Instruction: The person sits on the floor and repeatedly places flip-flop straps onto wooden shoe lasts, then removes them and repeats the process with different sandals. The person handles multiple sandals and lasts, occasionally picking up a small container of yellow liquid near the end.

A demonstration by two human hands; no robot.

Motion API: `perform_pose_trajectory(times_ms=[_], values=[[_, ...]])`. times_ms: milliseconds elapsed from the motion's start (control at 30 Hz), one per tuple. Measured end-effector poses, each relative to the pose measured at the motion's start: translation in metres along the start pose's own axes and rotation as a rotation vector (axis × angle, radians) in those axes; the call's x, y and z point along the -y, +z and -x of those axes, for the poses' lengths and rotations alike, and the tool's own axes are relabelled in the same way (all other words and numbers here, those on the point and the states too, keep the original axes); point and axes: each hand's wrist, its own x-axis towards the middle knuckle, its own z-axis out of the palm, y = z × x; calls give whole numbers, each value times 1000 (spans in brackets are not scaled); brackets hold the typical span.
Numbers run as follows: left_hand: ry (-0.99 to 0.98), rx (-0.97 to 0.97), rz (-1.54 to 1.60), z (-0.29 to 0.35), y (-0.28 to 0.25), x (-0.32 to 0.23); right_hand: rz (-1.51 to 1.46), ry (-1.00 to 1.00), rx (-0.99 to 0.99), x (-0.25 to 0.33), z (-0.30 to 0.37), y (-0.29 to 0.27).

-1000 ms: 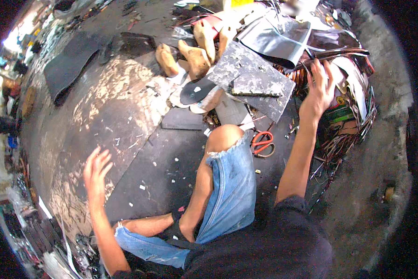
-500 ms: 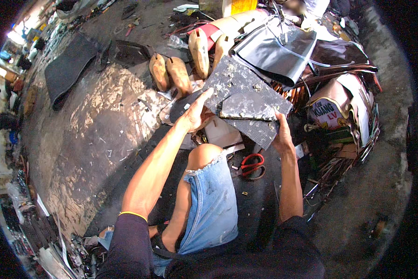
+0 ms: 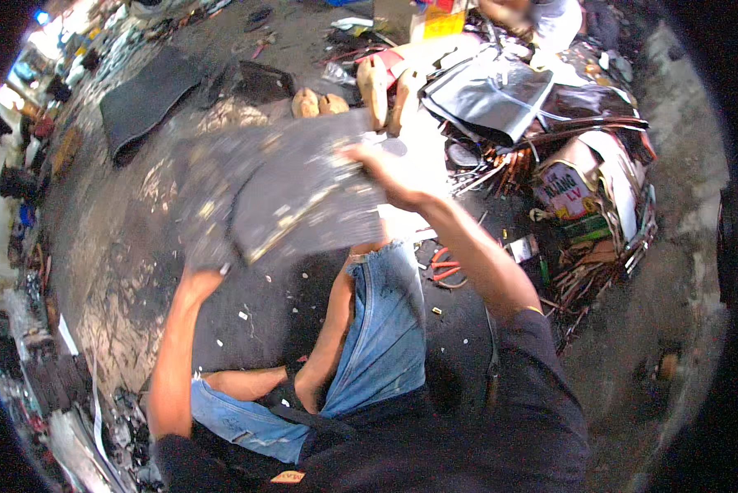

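A dark grey, textured sheet (image 3: 209, 177), smeared by motion, is held up left of my raised knee. On it lies a dark half-round piece (image 3: 274, 193) with pale specks along its straight edge. My left hand (image 3: 202, 286) is closed on the sheet's lower left edge. At the sheet's right edge, my right hand (image 3: 389, 179) grips it; part of its fingers is blurred. Just beyond stand wooden shoe lasts (image 3: 374, 89), two of them partly covered by the sheet. Red-handled scissors (image 3: 445, 267) lie on the floor right of my knee.
A black sheet (image 3: 147, 103) lies on the floor at far left. To the right are folded shiny dark sheeting (image 3: 496, 103), a printed sack (image 3: 573, 193) and a heap of thin strips (image 3: 587, 287). Part of another person (image 3: 558, 25) shows at the top. Scraps line the left side.
Both hands have swung the sheet to the left, with the half-round piece still on it. The sheet now covers part of the two left shoe lasts. The floor under the right ones now shows brightly.
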Motion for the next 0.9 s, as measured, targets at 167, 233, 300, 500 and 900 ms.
perform_pose_trajectory(times_ms=[167, 233, 300, 500, 900], values=[[-485, -21, 185, 194, 71, 156, -13, 229, 398, -5, -60, 171], [-554, -47, 235, 257, 102, 185, -107, 221, 445, -21, -68, 241], [-524, -51, 311, 266, 113, 157, 5, 272, 547, -36, -63, 258], [-495, -105, 413, 257, 88, 91, 577, -189, 108, -48, -56, 265], [-650, 73, 399, 232, 69, 55, 1063, -976, 467, -35, 8, 320]])
